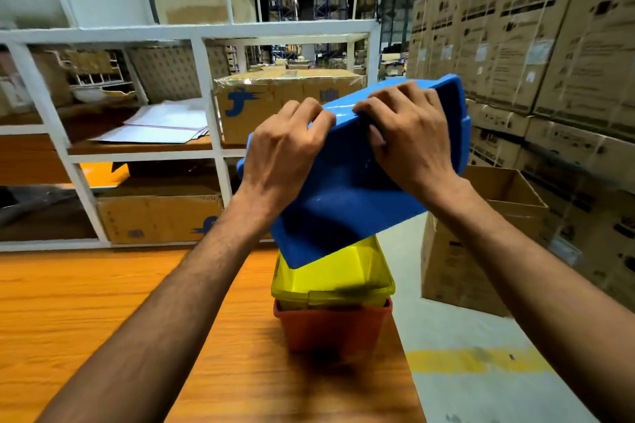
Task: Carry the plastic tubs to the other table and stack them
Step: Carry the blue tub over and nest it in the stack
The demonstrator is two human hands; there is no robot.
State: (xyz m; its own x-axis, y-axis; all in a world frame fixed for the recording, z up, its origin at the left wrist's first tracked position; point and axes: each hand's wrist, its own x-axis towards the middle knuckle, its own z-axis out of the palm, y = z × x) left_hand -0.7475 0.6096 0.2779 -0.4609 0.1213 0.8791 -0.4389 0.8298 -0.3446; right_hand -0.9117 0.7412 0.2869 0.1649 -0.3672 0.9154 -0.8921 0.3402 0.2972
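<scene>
Nearest me, the orange wooden table [103, 319] carries a yellow tub [330, 271] nested in a red tub [330, 326] at its right edge. Above them I hold the blue tub [343, 189] tilted, its lower corner overlapping the yellow one, left hand [281, 151] and right hand [409, 141] each with a grip clamped over its upper rim.

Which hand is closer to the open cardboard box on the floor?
Right. The right hand grips the blue tub on the side toward the open cardboard box; the left hand grips the tub's opposite end, farther from the box.
</scene>
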